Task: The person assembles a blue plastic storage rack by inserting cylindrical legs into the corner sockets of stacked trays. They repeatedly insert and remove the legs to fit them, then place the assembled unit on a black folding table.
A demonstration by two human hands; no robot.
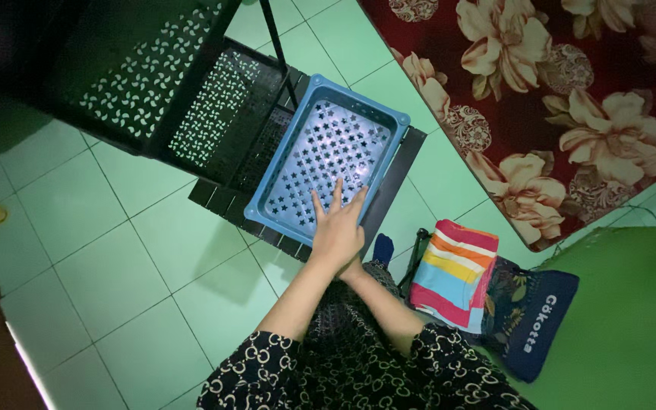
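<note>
Left hand (337,228) flat, fingers spread on blue tray (326,156), right hand (355,267) hidden beneath, grip unclear, striped cloth (449,275) beside, black rack (191,91) behind

a: what is the person wearing?

b: a dark, nearly black garment that is showing a pale repeating print of linked rings and small loops all over.

a: and the sleeves?

b: they are ending at about the elbow, leaving both forearms bare. the left hand (338,231) is showing no ring, watch or glove; the right hand is lying mostly hidden under it.
</note>
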